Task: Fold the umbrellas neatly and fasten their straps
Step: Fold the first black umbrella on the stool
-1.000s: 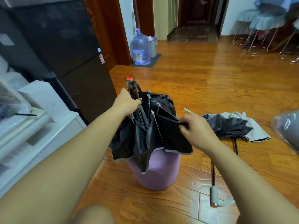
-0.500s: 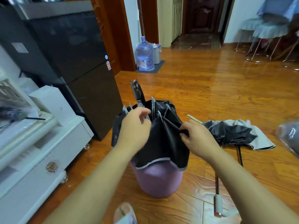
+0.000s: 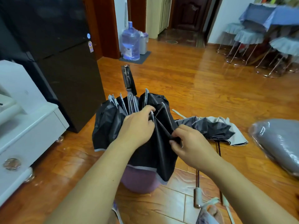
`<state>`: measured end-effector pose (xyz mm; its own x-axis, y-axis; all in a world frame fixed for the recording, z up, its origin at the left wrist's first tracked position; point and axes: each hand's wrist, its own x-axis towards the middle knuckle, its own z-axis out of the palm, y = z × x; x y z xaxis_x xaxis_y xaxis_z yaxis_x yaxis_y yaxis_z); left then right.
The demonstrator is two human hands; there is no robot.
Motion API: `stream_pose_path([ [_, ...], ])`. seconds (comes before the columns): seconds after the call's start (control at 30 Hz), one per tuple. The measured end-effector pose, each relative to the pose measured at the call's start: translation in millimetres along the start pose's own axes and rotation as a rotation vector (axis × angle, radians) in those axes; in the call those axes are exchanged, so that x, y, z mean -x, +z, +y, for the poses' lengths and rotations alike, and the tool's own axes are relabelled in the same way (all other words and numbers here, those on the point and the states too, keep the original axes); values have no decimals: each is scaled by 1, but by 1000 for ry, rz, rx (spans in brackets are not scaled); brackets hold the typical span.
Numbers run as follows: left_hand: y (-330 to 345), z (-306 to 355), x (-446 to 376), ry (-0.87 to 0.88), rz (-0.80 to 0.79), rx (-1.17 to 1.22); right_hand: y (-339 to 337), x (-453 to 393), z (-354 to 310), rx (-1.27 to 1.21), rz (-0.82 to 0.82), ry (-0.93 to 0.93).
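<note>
A black umbrella (image 3: 106, 123) with a lilac outer side stands handle-up in front of me, its dark handle (image 3: 128, 80) pointing away and its canopy loose around several metal ribs. My left hand (image 3: 137, 126) pinches a rib tip at the top of the canopy. My right hand (image 3: 189, 144) pinches a fold of the black fabric and pulls it toward the right. A second umbrella (image 3: 213, 130), black and grey, lies half collapsed on the wooden floor to the right, its shaft running toward me.
A black fridge (image 3: 53, 62) and a white cabinet (image 3: 24, 126) stand at the left. A grey plastic-wrapped bundle (image 3: 278, 143) lies at the right. A water jug (image 3: 130, 42) is by the doorway, covered stools (image 3: 249, 39) at the back right.
My left hand moved from the shaft near the handle down to the canopy top and took a rib tip. My right hand stayed on the fabric fold, drawing it out.
</note>
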<state>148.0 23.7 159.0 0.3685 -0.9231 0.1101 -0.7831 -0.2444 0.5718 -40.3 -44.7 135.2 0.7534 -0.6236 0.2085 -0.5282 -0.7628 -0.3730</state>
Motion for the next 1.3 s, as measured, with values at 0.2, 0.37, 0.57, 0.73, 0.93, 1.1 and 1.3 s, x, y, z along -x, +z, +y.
stream_pose_path([
  [0.2, -8, -13, 15, 40, -113, 35, -3, -4, 16, -296, -2, 210],
  [0.37, 1, -10, 16, 192, -147, 72, -4, -12, 24, -456, -51, 241],
  [0.57, 10, -9, 3, 233, -45, 8, 1, -17, 26, -702, -1, 429],
  [0.73, 13, -11, 0, 265, -54, -3, -4, -38, 20, -673, -13, 453],
  [0.93, 10, -19, 7, 234, -36, 32, -5, -52, 36, -726, 47, 499],
  [1.1, 6, -23, 12, 188, -21, 153, -4, -45, 37, -787, 34, 427],
  [1.3, 7, -23, 11, 190, -25, 180, -14, -13, 47, -763, -139, 317],
])
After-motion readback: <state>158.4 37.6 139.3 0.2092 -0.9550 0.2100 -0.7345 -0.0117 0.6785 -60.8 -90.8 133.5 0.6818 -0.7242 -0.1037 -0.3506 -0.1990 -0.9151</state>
